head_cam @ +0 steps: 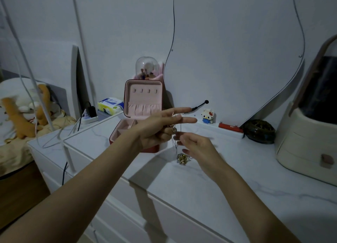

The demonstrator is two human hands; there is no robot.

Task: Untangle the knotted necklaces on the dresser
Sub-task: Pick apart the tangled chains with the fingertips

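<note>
Two hands: both raised above white marble-patterned dresser top (209, 188), forearms reaching in from lower left and lower right.
Left hand (156, 129): palm turned inward, index and middle fingers stretched out flat toward the right, lower fingers curled in on thin chains with a small gold pendant.
Right hand (197, 148): lower and just right of left, thumb and forefinger pinched together on a fine chain strand, remaining fingers loosely curled.
Knotted gold and silver necklaces (182, 158): tangled clump near dresser surface, contact unclear, thin strands running up from it to both hands.
Pink-lined red jewellery box (143, 100): open, lid upright, directly behind left hand.
Dark round woven-look container (259, 131): back right, well apart from hands.
Cream rounded cosmetics organiser (306, 138): far right edge.
</note>
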